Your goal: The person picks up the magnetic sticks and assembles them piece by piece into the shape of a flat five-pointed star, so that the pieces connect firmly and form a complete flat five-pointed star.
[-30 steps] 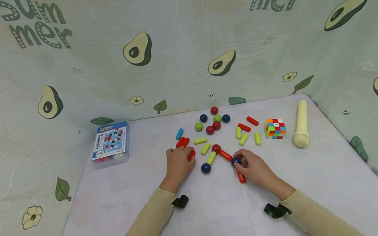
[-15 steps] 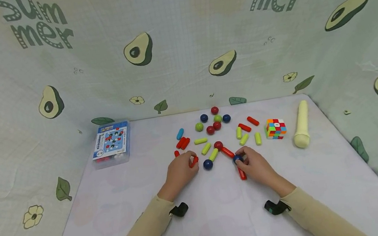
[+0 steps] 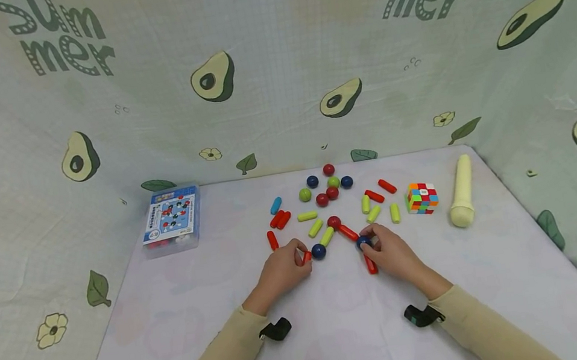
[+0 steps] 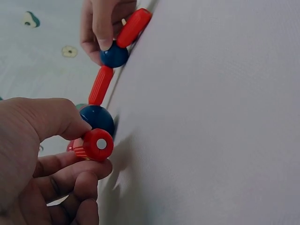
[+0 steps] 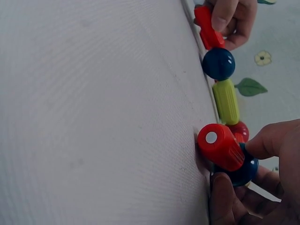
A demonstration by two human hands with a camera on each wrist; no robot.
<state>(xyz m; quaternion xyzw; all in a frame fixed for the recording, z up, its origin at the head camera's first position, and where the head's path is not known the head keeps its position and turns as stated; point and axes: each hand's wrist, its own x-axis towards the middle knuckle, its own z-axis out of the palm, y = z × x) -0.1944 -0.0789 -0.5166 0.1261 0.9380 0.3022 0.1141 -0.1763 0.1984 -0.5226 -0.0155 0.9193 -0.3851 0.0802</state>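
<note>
My left hand (image 3: 285, 267) pinches a red magnetic rod (image 4: 98, 145) between thumb and fingers; its white-dotted end faces the left wrist camera. The rod's far end is right at a blue ball (image 3: 318, 252). From that ball a bent chain runs through a yellow-green rod (image 5: 226, 101), a red ball (image 3: 334, 222) and a red rod (image 3: 348, 233) to a second blue ball (image 5: 237, 171). My right hand (image 3: 392, 254) grips this second ball with thumb and fingers. Another red rod (image 5: 221, 146) sticks out from it toward the near side.
Beyond the chain lie loose balls (image 3: 322, 200), yellow-green rods (image 3: 315, 228), red rods (image 3: 283, 220) and a blue rod (image 3: 276, 205). A puzzle cube (image 3: 422, 197) and a pale yellow club-shaped object (image 3: 461, 191) stand right; a plastic kit box (image 3: 171, 221) lies left.
My left hand has moved right and nearer with the red rod, up to the first blue ball, uncovering another red rod behind it. The chain in my right hand has shifted slightly right.
</note>
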